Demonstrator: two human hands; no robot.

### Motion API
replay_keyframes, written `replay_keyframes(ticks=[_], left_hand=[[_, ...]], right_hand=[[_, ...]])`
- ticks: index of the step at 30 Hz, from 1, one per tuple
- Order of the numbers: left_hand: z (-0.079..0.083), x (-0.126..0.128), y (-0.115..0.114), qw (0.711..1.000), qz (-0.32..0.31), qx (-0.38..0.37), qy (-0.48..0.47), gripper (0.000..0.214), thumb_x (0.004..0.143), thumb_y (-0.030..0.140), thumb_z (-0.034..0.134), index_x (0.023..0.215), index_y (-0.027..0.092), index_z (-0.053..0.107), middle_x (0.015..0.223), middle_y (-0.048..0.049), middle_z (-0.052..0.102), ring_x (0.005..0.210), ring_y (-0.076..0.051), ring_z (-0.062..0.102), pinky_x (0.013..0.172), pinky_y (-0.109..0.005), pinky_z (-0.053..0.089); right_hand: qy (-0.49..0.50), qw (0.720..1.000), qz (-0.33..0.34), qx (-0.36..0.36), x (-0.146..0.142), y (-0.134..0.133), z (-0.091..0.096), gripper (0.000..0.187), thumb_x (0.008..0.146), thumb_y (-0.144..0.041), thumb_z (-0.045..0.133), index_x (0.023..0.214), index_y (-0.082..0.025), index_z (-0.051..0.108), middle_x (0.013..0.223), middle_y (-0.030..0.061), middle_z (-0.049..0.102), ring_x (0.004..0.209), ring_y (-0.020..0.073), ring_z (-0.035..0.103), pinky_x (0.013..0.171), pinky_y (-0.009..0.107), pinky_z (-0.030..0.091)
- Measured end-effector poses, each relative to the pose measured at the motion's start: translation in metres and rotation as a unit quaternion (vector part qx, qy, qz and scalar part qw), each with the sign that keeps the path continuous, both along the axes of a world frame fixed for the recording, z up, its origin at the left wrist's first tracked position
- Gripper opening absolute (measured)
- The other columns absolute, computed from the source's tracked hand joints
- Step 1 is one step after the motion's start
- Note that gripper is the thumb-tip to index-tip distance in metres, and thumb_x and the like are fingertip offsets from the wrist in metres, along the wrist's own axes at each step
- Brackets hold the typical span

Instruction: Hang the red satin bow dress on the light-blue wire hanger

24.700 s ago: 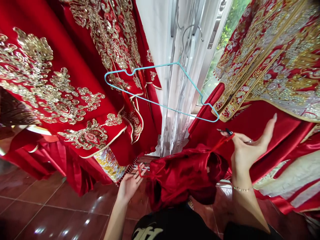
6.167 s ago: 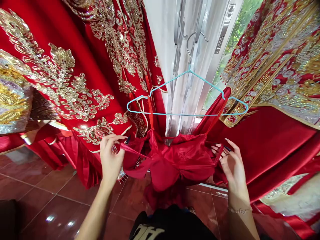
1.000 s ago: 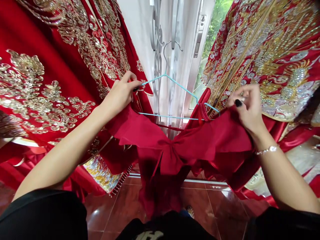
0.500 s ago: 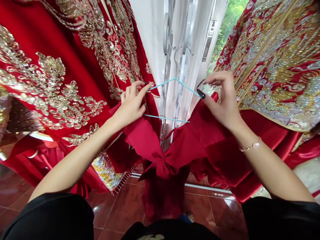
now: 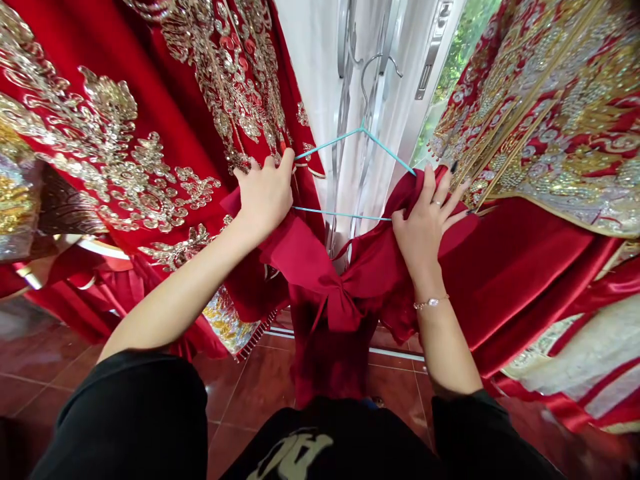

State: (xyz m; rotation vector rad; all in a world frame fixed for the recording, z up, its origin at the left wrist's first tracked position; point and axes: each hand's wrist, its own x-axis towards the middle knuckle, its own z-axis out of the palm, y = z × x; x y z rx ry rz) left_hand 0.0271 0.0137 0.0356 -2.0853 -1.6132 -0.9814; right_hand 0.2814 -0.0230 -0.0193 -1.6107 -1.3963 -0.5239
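A red dress (image 5: pixel 300 257) with a bow at its chest hangs on a light-blue hanger (image 5: pixel 340 139). The hanger's metal hook (image 5: pixel 364 79) rises in front of door bars; I cannot tell whether it rests on anything. My left hand (image 5: pixel 267 193) is closed around the dress's left shoulder at the hanger's end, its fingertips partly hidden. Over the right shoulder lies my right hand (image 5: pixel 423 227), thumb by the hanger's lower bar and the other fingers fanned outward, with cloth gripped between thumb and hand.
A red gown with gold beading (image 5: pixel 113 107) hangs close on the left. Another beaded garment (image 5: pixel 545 113) hangs on the right above red satin (image 5: pixel 530 267). Behind the hanger stand a white door frame (image 5: pixel 437 60) and metal bars (image 5: pixel 345 40). Red tiles (image 5: pixel 255 380) cover the floor.
My right hand has moved left and down from the hanger's sloping arm onto the dress shoulder, its fingers spreading. The left hand has turned, its back now upward. The hanger sits higher in view.
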Motion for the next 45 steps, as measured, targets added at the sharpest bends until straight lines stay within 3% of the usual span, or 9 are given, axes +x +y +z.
replay_keyframes(ticks=[4, 8, 15, 20, 24, 29, 33, 39, 45], left_hand=[[0.017, -0.007, -0.009, 0.998, -0.002, -0.051, -0.026, 0.04, 0.093, 0.019, 0.046, 0.133, 0.019, 0.051, 0.103, -0.0103, 0.067, 0.111, -0.033, 0.056, 0.095, -0.054, 0.037], [0.024, -0.017, -0.013, 0.996, -0.079, -0.025, -0.042, 0.026, 0.091, 0.031, 0.055, 0.115, 0.021, 0.058, 0.086, -0.0055, 0.066, 0.117, -0.032, 0.051, 0.099, -0.048, 0.033], [0.009, -0.008, -0.021, 0.999, -0.035, -0.004, 0.011, 0.035, 0.087, 0.032, 0.06, 0.119, 0.019, 0.056, 0.1, -0.0111, 0.066, 0.113, -0.035, 0.056, 0.092, -0.046, 0.043], [-0.003, -0.004, -0.023, 0.999, -0.006, 0.025, 0.048, 0.05, 0.084, 0.026, 0.06, 0.131, 0.014, 0.051, 0.121, -0.0207, 0.062, 0.121, -0.044, 0.052, 0.091, -0.054, 0.049], [0.001, -0.007, -0.025, 0.999, -0.005, 0.006, 0.049, 0.049, 0.085, 0.017, 0.054, 0.135, 0.016, 0.05, 0.123, -0.0203, 0.061, 0.118, -0.041, 0.056, 0.093, -0.054, 0.05], [0.019, -0.013, -0.037, 0.995, 0.003, -0.063, 0.077, 0.049, 0.085, 0.016, 0.053, 0.133, 0.017, 0.054, 0.119, -0.0179, 0.063, 0.106, -0.036, 0.063, 0.092, -0.051, 0.051], [0.022, -0.005, -0.045, 0.992, 0.036, -0.094, 0.078, 0.051, 0.088, 0.016, 0.05, 0.139, 0.016, 0.048, 0.127, -0.0191, 0.059, 0.117, -0.037, 0.059, 0.097, -0.05, 0.048], [0.009, 0.017, -0.02, 0.994, 0.08, -0.065, 0.019, 0.061, 0.087, 0.005, 0.045, 0.146, 0.011, 0.036, 0.141, -0.0243, 0.046, 0.13, -0.043, 0.048, 0.104, -0.06, 0.039], [0.021, -0.009, -0.001, 0.999, 0.012, -0.045, -0.003, 0.067, 0.081, 0.003, 0.05, 0.145, 0.015, 0.033, 0.139, -0.021, 0.051, 0.121, -0.036, 0.057, 0.099, -0.047, 0.045]], right_hand=[[0.029, 0.999, 0.03, -0.013, 0.028, 0.009, 0.003, 0.053, 0.079, -0.016, 0.048, 0.132, -0.018, 0.051, 0.125, 0.0195, 0.059, 0.128, 0.0422, 0.05, 0.1, 0.068, 0.04], [0.016, 0.999, 0.033, -0.017, 0.051, 0.007, 0.008, 0.035, 0.084, -0.026, 0.052, 0.117, -0.02, 0.062, 0.102, 0.012, 0.068, 0.106, 0.0328, 0.063, 0.095, 0.054, 0.048], [0.032, 0.998, 0.038, -0.041, 0.03, 0.004, 0.002, 0.061, 0.086, -0.034, 0.056, 0.141, -0.011, 0.049, 0.145, 0.0211, 0.05, 0.138, 0.0353, 0.045, 0.115, 0.057, 0.034], [0.044, 0.997, 0.02, -0.054, 0.023, 0.006, -0.002, 0.073, 0.081, -0.03, 0.063, 0.148, -0.01, 0.042, 0.152, 0.0238, 0.04, 0.145, 0.0403, 0.032, 0.114, 0.063, 0.031], [0.014, 0.997, 0.032, -0.074, 0.03, -0.001, 0.005, 0.068, 0.078, -0.013, 0.054, 0.145, -0.009, 0.048, 0.147, 0.0217, 0.049, 0.138, 0.0377, 0.045, 0.114, 0.058, 0.035], [-0.015, 0.993, 0.02, -0.116, 0.04, -0.016, 0.021, 0.062, 0.079, -0.013, 0.054, 0.141, -0.015, 0.055, 0.135, 0.017, 0.06, 0.125, 0.0358, 0.057, 0.106, 0.055, 0.043], [-0.037, 0.991, -0.001, -0.128, 0.038, -0.017, 0.024, 0.058, 0.08, -0.012, 0.054, 0.138, -0.015, 0.056, 0.124, 0.0176, 0.065, 0.116, 0.0352, 0.061, 0.099, 0.051, 0.046], [-0.084, 0.977, -0.096, -0.17, 0.016, -0.015, 0.033, 0.043, 0.083, -0.01, 0.048, 0.125, -0.006, 0.058, 0.11, 0.0274, 0.063, 0.101, 0.0363, 0.063, 0.081, 0.045, 0.045], [-0.134, 0.959, -0.129, -0.213, 0.018, -0.024, 0.057, 0.039, 0.093, -0.015, 0.038, 0.119, 0.0, 0.063, 0.102, 0.0326, 0.065, 0.104, 0.0381, 0.064, 0.076, 0.042, 0.038]])
